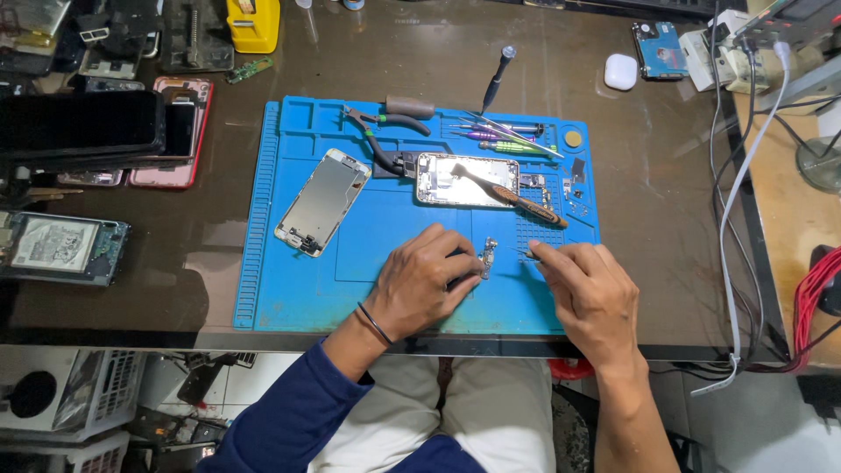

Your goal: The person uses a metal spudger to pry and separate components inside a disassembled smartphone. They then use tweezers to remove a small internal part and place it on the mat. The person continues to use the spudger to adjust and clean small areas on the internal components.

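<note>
My left hand (pixel 427 280) rests on the blue repair mat (pixel 298 271) and pinches a small metal phone part (pixel 488 257) at its fingertips. My right hand (pixel 591 293) sits beside it, gripping thin tweezers (pixel 528 255) whose tips point at that part. Behind the hands lies an opened phone body (pixel 455 181) with a brown-handled brush (pixel 517 200) across it. A detached phone screen (pixel 322 201) lies tilted on the mat's left half.
Pliers (pixel 383 131), screwdrivers (pixel 504 140) and small screws line the mat's back edge. Phones and phone parts (pixel 131 131) pile at the left, and a circuit board (pixel 61 247) sits near the table edge. White cables (pixel 745 175) run down the right side.
</note>
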